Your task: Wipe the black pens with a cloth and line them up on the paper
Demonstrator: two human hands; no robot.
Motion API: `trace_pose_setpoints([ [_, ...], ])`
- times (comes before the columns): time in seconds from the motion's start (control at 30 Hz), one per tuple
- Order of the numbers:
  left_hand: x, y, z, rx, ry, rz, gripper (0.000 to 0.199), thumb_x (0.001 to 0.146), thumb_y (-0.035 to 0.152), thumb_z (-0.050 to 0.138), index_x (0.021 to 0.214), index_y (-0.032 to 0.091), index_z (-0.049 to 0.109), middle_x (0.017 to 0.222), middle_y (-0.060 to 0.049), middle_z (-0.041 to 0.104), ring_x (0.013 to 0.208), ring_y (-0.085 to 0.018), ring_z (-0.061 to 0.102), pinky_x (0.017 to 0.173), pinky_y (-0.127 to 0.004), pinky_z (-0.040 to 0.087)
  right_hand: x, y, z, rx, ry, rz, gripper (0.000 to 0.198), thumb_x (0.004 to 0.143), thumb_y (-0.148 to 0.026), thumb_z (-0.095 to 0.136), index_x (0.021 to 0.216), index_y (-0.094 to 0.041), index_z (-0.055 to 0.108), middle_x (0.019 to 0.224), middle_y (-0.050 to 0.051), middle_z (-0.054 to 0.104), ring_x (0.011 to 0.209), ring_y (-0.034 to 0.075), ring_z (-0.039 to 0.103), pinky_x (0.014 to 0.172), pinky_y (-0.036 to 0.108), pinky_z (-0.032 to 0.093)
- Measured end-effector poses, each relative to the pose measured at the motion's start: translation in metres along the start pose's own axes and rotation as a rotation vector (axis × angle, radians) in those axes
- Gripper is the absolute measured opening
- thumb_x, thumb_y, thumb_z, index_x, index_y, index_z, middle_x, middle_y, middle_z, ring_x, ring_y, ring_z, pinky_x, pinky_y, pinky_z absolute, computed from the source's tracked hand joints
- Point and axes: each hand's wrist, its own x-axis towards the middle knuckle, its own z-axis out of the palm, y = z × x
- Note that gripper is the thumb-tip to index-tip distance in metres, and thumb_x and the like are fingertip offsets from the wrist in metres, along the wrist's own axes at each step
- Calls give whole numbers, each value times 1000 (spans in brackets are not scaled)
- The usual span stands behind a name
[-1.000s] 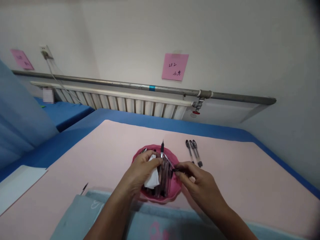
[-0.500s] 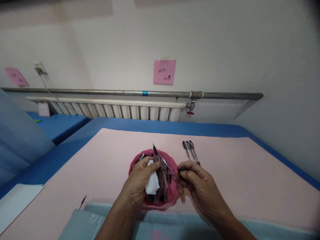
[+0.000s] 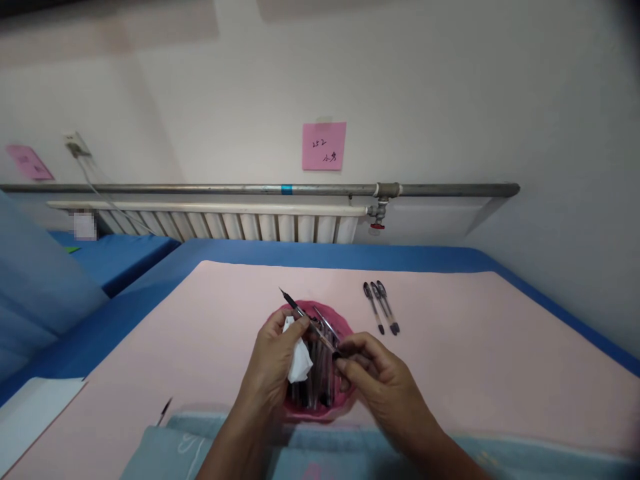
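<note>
Over a pink basket (image 3: 334, 412) filled with clear pen parts, my left hand (image 3: 273, 357) grips an uncapped pen (image 3: 313, 323) between thumb and fingers. Its tip points up and to the left. A crumpled white tissue (image 3: 300, 363) is tucked in the same hand. At the pen's rear end, my right hand (image 3: 377, 373) pinches a small dark end plug (image 3: 336, 355) against the barrel; whether it is seated is hidden by the fingers. Three capped black pens (image 3: 382, 307) lie side by side beyond my right hand.
Pink sheeting covers the blue-edged table (image 3: 450, 260). A pale blue cloth (image 3: 240, 443) lies along the near edge, with a thin black-tipped pen piece (image 3: 165, 411) beside it. White paper (image 3: 35, 413) rests at left. A radiator (image 3: 270, 227) stands against the wall.
My right hand has moved left with the small dark plug, from beside the basket to the pen's rear end. The pen has tilted further to the left in my left hand.
</note>
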Motion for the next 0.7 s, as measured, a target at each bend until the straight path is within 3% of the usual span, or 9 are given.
trace_pose_setpoints([
  [0.33,-3,-1,1,29,-27,-2,19,68,25,68,77,17,54,59,3,62,52,-10,56,53,-21,42,-1,0,1,-20,33,-13,9,71,-26,61,76,-20,56,65,-5,53,58,10,52,53,20,45],
  [0.7,-2,-2,1,44,-40,-17,23,65,29,71,75,17,54,55,4,60,49,-12,57,52,-22,42,-1,6,0,-259,100,-145,5,75,-25,57,74,-20,57,62,-3,53,55,11,50,52,21,43],
])
